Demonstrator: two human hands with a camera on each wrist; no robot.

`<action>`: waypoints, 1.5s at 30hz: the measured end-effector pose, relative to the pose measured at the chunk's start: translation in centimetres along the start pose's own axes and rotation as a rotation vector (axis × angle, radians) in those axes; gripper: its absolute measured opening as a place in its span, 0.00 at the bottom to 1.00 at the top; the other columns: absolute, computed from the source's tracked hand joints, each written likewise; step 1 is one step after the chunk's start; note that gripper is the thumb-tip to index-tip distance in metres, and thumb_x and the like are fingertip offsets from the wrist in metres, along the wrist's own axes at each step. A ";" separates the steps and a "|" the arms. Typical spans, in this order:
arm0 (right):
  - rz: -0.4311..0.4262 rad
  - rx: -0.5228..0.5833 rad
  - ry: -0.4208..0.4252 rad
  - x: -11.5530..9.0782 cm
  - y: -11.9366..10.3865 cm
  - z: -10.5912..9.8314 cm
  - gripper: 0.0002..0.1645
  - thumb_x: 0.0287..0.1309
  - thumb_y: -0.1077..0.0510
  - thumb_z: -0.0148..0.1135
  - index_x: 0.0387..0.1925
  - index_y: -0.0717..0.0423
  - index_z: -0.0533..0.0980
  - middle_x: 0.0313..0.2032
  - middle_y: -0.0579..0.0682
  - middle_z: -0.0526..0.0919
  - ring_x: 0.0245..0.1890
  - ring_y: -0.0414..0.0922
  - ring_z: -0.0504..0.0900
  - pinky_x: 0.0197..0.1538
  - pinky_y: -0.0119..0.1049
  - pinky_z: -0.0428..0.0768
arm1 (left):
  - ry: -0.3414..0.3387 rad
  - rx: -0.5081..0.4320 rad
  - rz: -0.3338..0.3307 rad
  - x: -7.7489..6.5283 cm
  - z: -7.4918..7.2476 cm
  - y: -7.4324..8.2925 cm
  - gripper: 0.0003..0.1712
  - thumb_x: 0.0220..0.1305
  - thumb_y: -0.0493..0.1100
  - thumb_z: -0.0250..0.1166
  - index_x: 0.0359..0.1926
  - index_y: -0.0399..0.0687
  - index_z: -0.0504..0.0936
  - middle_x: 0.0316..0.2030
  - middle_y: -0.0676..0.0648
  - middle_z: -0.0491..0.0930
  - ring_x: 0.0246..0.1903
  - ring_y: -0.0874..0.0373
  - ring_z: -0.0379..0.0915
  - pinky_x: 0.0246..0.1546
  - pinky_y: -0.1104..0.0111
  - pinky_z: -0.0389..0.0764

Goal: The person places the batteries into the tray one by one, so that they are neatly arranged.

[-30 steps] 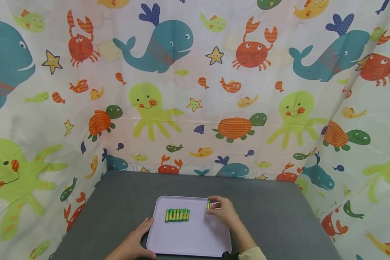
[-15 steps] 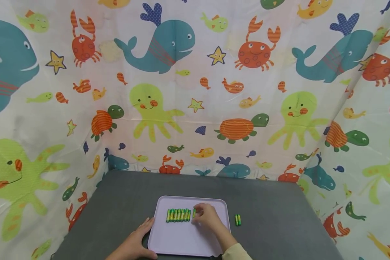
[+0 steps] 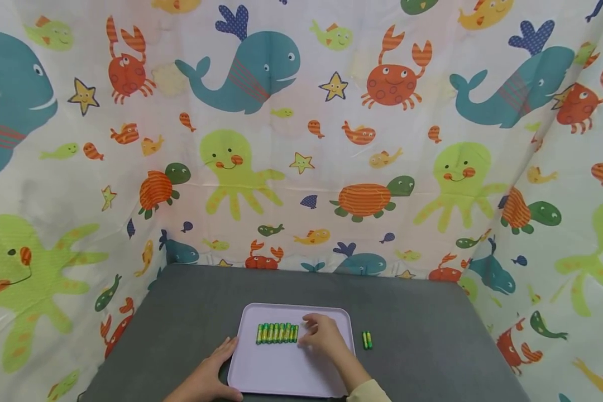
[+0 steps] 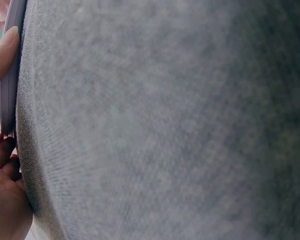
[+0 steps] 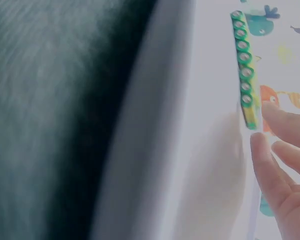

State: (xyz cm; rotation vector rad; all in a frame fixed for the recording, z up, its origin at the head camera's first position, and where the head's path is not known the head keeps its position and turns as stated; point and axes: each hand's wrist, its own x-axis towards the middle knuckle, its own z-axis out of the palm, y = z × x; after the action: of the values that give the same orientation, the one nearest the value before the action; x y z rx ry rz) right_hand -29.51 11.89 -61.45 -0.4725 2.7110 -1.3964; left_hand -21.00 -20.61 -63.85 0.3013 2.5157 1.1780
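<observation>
Green-and-yellow batteries (image 3: 277, 333) lie side by side in a row on a pale lilac tray (image 3: 291, 375). Just right of the row is my right hand (image 3: 322, 337), thumb and fingertips parted and nothing held. The right wrist view has its fingertips (image 5: 260, 141) close to the end battery (image 5: 250, 120), with a small gap between. My left hand (image 3: 212, 373) holds the tray's near left corner, fingers along the left side and thumb at the front edge. In the left wrist view its thumb (image 4: 7, 50) touches the tray rim (image 4: 10, 100).
Two more batteries (image 3: 367, 340) lie together on the dark grey table (image 3: 422, 335), to the right of the tray. A curtain (image 3: 301, 184) printed with sea animals hangs behind the table and along both sides.
My right hand has carried a battery leftward from the tray's right side, set it at the row's right end and let go. My left hand has stayed at the tray's corner.
</observation>
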 end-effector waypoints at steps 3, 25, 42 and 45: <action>-0.001 0.010 0.031 -0.2 0.0 -0.9 0.31 0.43 0.65 0.80 0.52 0.67 0.80 0.41 0.61 0.86 0.36 0.50 0.88 0.35 0.36 0.84 | 0.011 0.013 -0.006 0.0 0.0 0.0 0.73 0.40 0.59 0.83 0.79 0.40 0.52 0.77 0.32 0.51 0.76 0.30 0.41 0.65 0.28 0.53; 0.103 -0.028 0.228 -3.9 1.7 -8.8 0.27 0.47 0.63 0.79 0.52 0.59 0.82 0.46 0.59 0.87 0.34 0.42 0.85 0.32 0.33 0.82 | 0.024 -0.013 -0.026 0.0 0.0 0.1 0.74 0.36 0.57 0.85 0.79 0.41 0.52 0.78 0.32 0.49 0.76 0.30 0.41 0.65 0.28 0.51; 0.297 -0.172 0.064 -5.9 8.0 -12.2 0.36 0.37 0.66 0.82 0.55 0.55 0.82 0.39 0.52 0.85 0.38 0.46 0.82 0.41 0.47 0.81 | 0.008 -0.011 -0.036 0.1 0.0 0.0 0.73 0.38 0.59 0.84 0.79 0.40 0.52 0.78 0.34 0.50 0.77 0.30 0.40 0.66 0.28 0.51; 0.283 -0.188 0.054 -6.1 8.1 -12.2 0.36 0.37 0.67 0.81 0.54 0.55 0.82 0.36 0.51 0.84 0.36 0.45 0.81 0.40 0.45 0.80 | 0.001 -0.005 -0.013 0.1 0.0 -0.1 0.73 0.40 0.59 0.83 0.79 0.40 0.51 0.78 0.34 0.50 0.77 0.30 0.40 0.64 0.28 0.53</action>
State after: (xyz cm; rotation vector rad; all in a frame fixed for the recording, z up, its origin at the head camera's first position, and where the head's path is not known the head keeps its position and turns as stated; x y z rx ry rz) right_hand -28.00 27.68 -61.32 -0.0538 2.8259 -1.1050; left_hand -21.08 -20.65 -63.93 0.2826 2.5118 1.1799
